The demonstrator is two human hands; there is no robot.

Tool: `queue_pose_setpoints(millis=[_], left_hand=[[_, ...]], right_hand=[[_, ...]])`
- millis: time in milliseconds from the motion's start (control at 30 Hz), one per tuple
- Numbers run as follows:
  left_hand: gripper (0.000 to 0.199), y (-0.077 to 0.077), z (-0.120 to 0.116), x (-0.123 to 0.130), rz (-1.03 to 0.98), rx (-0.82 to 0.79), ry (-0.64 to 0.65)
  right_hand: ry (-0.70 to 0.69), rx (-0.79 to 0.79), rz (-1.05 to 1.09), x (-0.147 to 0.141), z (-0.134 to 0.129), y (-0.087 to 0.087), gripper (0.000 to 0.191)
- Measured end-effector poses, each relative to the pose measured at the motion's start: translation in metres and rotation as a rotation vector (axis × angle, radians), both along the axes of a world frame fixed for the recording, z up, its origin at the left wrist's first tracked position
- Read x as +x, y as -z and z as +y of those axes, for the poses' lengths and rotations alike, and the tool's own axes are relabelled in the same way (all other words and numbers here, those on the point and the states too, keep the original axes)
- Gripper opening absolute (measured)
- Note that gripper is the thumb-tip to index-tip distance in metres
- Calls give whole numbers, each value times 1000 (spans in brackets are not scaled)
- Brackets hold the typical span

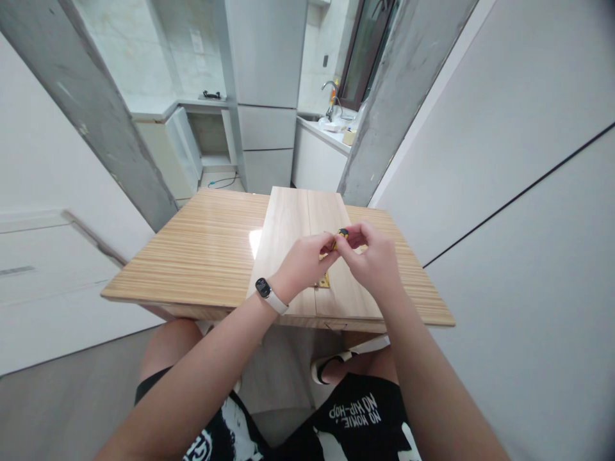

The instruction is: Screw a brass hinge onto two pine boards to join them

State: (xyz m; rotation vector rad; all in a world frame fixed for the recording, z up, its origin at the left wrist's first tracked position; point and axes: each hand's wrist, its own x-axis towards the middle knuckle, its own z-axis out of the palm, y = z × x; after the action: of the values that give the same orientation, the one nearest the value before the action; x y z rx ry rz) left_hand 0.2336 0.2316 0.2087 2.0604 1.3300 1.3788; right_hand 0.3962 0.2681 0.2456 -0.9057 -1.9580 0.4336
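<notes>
My left hand [310, 256] and my right hand [369, 256] meet over the pale boards, fingertips pinched together. Between them is a small black-and-yellow object [342, 233], mostly covered by the fingers, so its kind is unclear. Both hands appear closed on it. Below my left hand, a brass-coloured hinge [324, 280] lies across the seam between two light wooden boards [288, 221], partly hidden by the hand. The boards lie side by side, lengthwise away from me.
Under the boards stands a wood-grain table [211, 243], with my legs at its near edge. White panels flank it on both sides. Beyond are a tall grey fridge [266, 57], a counter with a faucet [329, 96], and an open low cabinet [206, 134].
</notes>
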Motion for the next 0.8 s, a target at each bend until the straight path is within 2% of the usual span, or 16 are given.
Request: queue_pose_setpoints(millis=[233, 300, 367, 500, 633, 800], left_hand=[[15, 1, 4, -2, -108, -59, 100], [15, 2, 5, -4, -130, -74, 117], [15, 3, 5, -5, -145, -91, 115], [14, 2, 5, -7, -154, -120, 105], [12, 1, 1, -6, -167, -145, 77], [19, 0, -4, -4, -183, -89, -83]], right_hand=[[179, 55, 6, -9, -8, 5, 12], [126, 31, -5, -6, -6, 3, 12], [16, -7, -28, -1, -1, 1, 14], [-150, -95, -67, 9, 8, -3, 31], [-147, -132, -82, 10, 8, -5, 29], [-87, -114, -89, 5, 5, -7, 25]])
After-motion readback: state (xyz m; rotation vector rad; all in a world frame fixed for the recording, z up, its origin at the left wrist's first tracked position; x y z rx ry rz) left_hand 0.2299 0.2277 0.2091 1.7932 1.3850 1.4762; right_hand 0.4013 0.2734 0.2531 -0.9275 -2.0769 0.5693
